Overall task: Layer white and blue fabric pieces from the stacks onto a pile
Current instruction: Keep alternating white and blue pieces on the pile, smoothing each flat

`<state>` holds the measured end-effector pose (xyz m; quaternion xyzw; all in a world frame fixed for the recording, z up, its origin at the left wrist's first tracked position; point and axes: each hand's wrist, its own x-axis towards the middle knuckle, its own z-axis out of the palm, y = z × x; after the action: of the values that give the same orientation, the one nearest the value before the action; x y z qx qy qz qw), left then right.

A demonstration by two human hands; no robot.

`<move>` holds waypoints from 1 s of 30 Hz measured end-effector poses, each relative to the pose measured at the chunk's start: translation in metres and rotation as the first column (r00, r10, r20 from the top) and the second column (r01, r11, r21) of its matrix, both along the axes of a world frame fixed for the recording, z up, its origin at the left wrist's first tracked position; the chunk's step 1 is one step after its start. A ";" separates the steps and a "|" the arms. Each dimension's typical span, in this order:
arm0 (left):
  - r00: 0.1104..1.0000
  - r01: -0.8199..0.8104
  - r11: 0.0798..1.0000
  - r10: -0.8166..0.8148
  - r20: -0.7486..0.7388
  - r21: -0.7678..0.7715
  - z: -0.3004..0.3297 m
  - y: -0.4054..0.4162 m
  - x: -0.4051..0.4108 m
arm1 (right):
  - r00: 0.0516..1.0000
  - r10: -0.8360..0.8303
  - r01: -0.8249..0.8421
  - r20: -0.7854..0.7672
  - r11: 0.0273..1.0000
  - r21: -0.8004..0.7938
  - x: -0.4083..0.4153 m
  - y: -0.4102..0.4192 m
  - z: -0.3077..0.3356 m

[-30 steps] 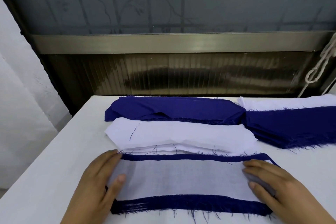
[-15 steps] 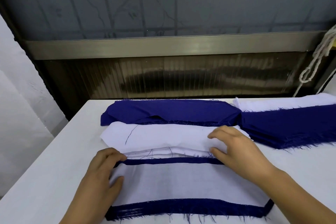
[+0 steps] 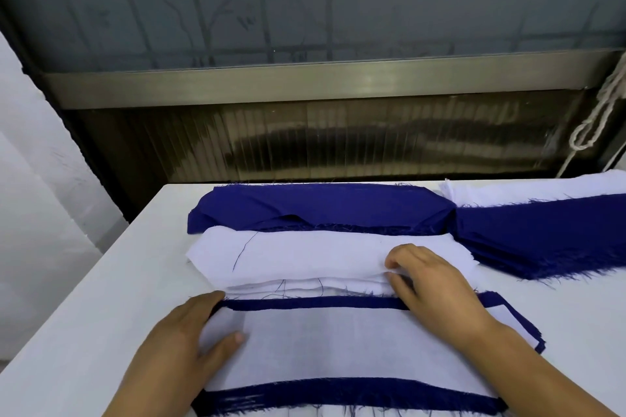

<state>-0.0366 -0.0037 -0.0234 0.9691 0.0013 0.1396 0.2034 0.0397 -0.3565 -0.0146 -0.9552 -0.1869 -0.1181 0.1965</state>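
Right hand (image 3: pixel 437 284) pinching top sheet off white stack (image 3: pixel 305 257); left hand (image 3: pixel 189 345) flat, pinning pile (image 3: pixel 338 345). Next: peel one layer only.

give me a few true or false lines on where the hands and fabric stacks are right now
1. The right hand is at the white stack. True.
2. The left hand is lifted off the pile. False: it rests on the pile's left end.
3. The top of the pile is white. True.
4. The blue stack lies nearer the person than the white stack. False: it lies behind it.
5. A cord hangs at the right. True.
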 end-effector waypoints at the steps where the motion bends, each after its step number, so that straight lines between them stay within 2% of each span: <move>1: 1.000 -0.021 0.999 0.021 -0.010 -0.037 0.001 0.001 0.000 | 1.000 0.011 -0.011 0.004 1.000 0.014 0.000 0.000 0.000; 5: 1.000 0.009 0.985 -0.007 0.014 -0.173 0.012 -0.005 -0.001 | 1.000 0.021 -0.023 0.023 0.998 0.065 0.002 -0.001 -0.002; 8: 0.993 0.079 0.981 -0.063 0.095 -0.178 0.014 -0.009 0.000 | 0.999 0.027 -0.029 0.025 0.997 0.078 0.002 -0.001 -0.004; 11: 0.985 0.059 0.993 -0.041 0.167 -0.102 0.013 -0.006 0.004 | 0.999 0.026 -0.028 0.021 0.996 0.082 0.002 -0.001 -0.005; 15: 0.949 0.016 0.993 -0.053 0.311 0.119 0.012 0.001 0.006 | 1.000 0.021 -0.022 0.014 0.997 0.076 0.002 0.000 -0.005; 17: 0.961 -0.028 0.993 -0.006 0.276 0.119 0.012 0.004 0.003 | 1.000 0.021 -0.022 0.011 0.997 0.076 0.002 0.000 -0.004; 19: 0.984 -0.074 0.995 0.061 0.168 0.068 0.012 0.004 0.001 | 1.000 0.023 -0.024 0.007 0.997 0.075 0.003 0.000 -0.004; 22: 0.995 -0.090 0.993 0.087 0.038 0.070 0.010 0.003 -0.001 | 1.000 0.024 -0.024 0.009 0.997 0.071 0.002 0.000 -0.004; 26: 0.995 -0.104 0.989 0.102 0.021 0.103 0.015 0.002 0.000 | 1.000 0.021 -0.021 0.006 0.996 0.084 0.002 -0.001 -0.005; 30: 0.997 0.022 0.990 -0.032 0.074 0.137 0.029 -0.019 0.011 | 1.000 0.005 -0.007 0.012 0.993 0.115 0.003 -0.001 -0.006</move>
<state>-0.0258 -0.0230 0.0058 0.9746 -0.0290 0.1733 0.1385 0.0424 -0.3573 -0.0209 -0.9411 -0.1839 -0.1338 0.2503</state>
